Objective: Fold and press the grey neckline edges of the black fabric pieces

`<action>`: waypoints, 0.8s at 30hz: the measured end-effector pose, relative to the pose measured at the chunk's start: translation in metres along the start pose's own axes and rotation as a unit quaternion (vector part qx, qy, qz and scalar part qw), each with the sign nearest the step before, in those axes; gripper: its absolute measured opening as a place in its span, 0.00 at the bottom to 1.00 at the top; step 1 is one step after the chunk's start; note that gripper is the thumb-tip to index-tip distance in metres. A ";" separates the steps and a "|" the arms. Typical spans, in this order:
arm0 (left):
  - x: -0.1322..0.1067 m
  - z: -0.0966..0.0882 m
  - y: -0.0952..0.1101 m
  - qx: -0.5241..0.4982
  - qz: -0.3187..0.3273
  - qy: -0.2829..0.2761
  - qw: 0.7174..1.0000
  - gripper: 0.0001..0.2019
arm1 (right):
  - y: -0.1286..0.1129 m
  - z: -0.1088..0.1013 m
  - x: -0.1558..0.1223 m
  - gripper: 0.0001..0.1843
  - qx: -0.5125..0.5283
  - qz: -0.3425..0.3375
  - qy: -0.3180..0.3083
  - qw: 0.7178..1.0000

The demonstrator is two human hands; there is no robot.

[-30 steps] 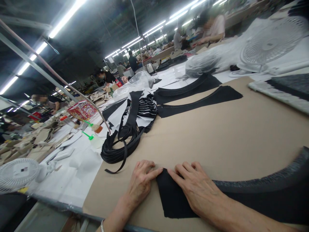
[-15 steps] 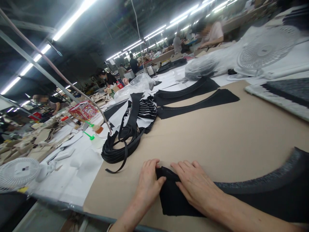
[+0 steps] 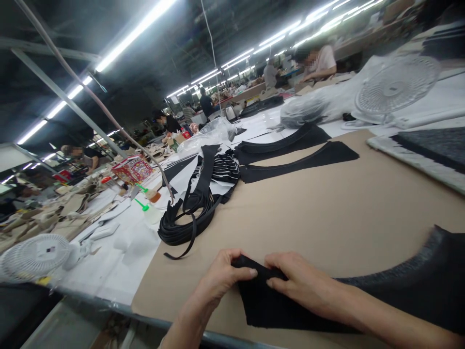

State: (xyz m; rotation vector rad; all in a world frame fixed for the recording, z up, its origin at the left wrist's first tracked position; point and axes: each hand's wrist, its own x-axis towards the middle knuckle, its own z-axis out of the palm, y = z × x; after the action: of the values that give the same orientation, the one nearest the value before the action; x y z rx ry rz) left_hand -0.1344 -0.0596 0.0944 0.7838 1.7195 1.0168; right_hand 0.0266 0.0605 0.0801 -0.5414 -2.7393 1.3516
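A stack of curved black fabric pieces [image 3: 381,295] lies on brown paper [image 3: 327,213] at the near edge of the table. My left hand [image 3: 223,276] pinches the stack's near left corner, thumb on top and fingers curled under. My right hand [image 3: 301,283] grips the same corner edge just to the right, fingers bent over the top layer. The corner is lifted slightly off the paper.
A coil of black straps [image 3: 189,220] lies ahead to the left. Long black curved pieces [image 3: 290,155] lie farther back. White fans stand at the left [image 3: 34,254] and back right [image 3: 395,85]. Glue bottles with green caps [image 3: 145,206], plastic bags and other workers lie beyond.
Both hands went from lying flat on the black stack's corner to curling and pinching its edge, lifting the corner a little. The camera tilted slightly.
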 end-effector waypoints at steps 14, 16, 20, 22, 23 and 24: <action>-0.033 0.015 0.014 -0.022 0.031 0.079 0.996 0.10 | -0.023 -0.004 -0.021 0.07 -0.125 -0.217 0.195 0.948; -0.035 0.017 0.015 0.000 0.037 0.085 0.996 0.10 | -0.024 -0.001 -0.019 0.06 -0.166 -0.236 0.210 0.934; -0.040 0.021 0.017 0.048 0.047 0.095 0.993 0.09 | -0.026 0.006 -0.016 0.05 -0.229 -0.257 0.241 0.908; -0.042 0.024 0.019 0.069 0.056 0.099 0.991 0.09 | -0.026 0.008 -0.016 0.06 -0.256 -0.267 0.256 0.893; -0.043 0.025 0.020 0.081 0.061 0.101 0.990 0.09 | -0.027 0.009 -0.016 0.07 -0.270 -0.273 0.263 0.885; -0.044 0.026 0.021 0.094 0.065 0.105 0.988 0.09 | -0.027 0.009 -0.017 0.07 -0.282 -0.279 0.269 0.878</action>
State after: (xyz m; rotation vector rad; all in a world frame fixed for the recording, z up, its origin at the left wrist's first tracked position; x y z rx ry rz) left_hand -0.0939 -0.0804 0.1258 0.9479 1.9871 1.0670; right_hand 0.0327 0.0328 0.0972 -0.0779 -2.4648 0.2122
